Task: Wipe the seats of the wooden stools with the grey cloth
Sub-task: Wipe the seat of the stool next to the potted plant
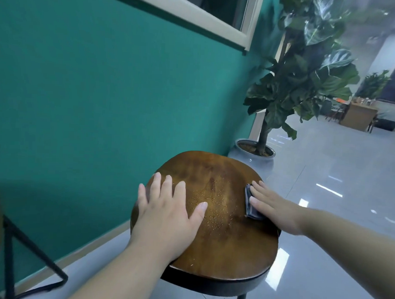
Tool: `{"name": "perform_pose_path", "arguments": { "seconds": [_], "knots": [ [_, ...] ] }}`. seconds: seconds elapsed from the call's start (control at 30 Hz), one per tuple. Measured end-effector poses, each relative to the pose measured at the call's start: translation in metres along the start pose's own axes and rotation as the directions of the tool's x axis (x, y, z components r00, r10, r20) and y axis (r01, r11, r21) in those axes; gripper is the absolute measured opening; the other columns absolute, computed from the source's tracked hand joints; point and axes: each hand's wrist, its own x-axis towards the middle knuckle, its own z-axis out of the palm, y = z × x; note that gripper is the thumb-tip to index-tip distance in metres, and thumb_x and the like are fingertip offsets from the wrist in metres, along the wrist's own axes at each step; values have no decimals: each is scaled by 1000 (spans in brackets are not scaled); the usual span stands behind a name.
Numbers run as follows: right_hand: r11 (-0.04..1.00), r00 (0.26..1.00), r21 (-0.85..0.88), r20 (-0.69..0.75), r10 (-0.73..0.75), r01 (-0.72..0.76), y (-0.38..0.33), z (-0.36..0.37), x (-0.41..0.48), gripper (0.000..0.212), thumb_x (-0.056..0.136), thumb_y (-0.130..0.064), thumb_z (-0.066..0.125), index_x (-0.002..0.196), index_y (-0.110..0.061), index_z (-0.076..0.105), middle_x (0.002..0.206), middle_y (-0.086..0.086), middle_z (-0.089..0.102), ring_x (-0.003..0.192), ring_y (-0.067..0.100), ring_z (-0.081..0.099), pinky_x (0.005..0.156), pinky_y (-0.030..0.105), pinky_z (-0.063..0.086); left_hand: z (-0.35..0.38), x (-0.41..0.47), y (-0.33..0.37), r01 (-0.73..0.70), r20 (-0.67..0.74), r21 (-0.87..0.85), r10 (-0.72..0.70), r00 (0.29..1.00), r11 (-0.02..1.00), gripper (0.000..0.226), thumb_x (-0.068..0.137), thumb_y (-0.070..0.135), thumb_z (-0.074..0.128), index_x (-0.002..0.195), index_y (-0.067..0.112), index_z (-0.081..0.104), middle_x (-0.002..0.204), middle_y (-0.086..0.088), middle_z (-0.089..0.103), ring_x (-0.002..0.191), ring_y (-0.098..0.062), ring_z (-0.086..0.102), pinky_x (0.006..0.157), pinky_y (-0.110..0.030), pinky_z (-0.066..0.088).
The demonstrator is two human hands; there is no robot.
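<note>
Head view shows me a teal wall point(82, 89) filling the 9 to 12 o'clock side, so there is no room to sweep debris that way. The glossy floor point(325, 176) lies open from 1 to 5 o'clock. A potted plant point(302, 63) stands beyond the stool at 1 o'clock, apart from it.

The wooden stool seat point(222, 246) sits at centre, with its 3 o'clock rim free over the floor. My left hand point(167, 217) lies flat at the seat's 9 o'clock side with fingers spread, holding nothing; I judge it is there to steady the stool. My right hand point(279, 210) rests at the 3 o'clock rim with straight fingers pressing down on the folded grey cloth point(249, 205). I read that as the start of a stroke.

Fine pale specks point(215, 201) scatter between the hands. Any sweep toward 9 o'clock meets my left hand and then the wall.
</note>
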Motion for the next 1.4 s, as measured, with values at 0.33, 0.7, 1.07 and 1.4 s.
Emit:
{"name": "perform_pose_path", "arguments": {
  "seconds": [0.33,0.7,1.07,1.4],
  "knots": [
    [998,991,18,125,50,-53,-61,24,-94,133,42,-105,-14,152,-31,-21,155,-22,-34,135,-9,-39,115,18,-16,-3,0,0,-5,9,7,5,1000,1000,82,92,73,5,155,24,22,166,-9,14,154,-30,-4,121,-60,0],
    [988,989,-120,99,114,-102,-86,35,-100,135,38,-99,-28,154,-30,-22,158,-18,-32,140,-4,-36,117,24,-19,-1,-1,0,-25,-8,31,25,1000,999,87,87,73,-3,154,24,21,166,-10,15,154,-32,-2,121,-60,1],
    [956,987,-272,84,135,-108,-30,4,13,131,55,-90,-20,160,-14,-4,168,6,-9,154,20,-12,125,44,-1,-1,-4,1,101,-47,61,-98,994,993,91,86,75,0,150,18,31,162,-16,25,152,-37,9,119,-65,8],
    [906,993,-415,51,109,-78,-1,-14,131,119,68,-85,-20,161,-12,-2,168,11,-9,154,23,-11,125,44,-2,2,-2,1,82,-37,59,-80,996,995,89,87,74,0,151,20,28,164,-13,21,153,-35,5,119,-64,7]
  ]
}}
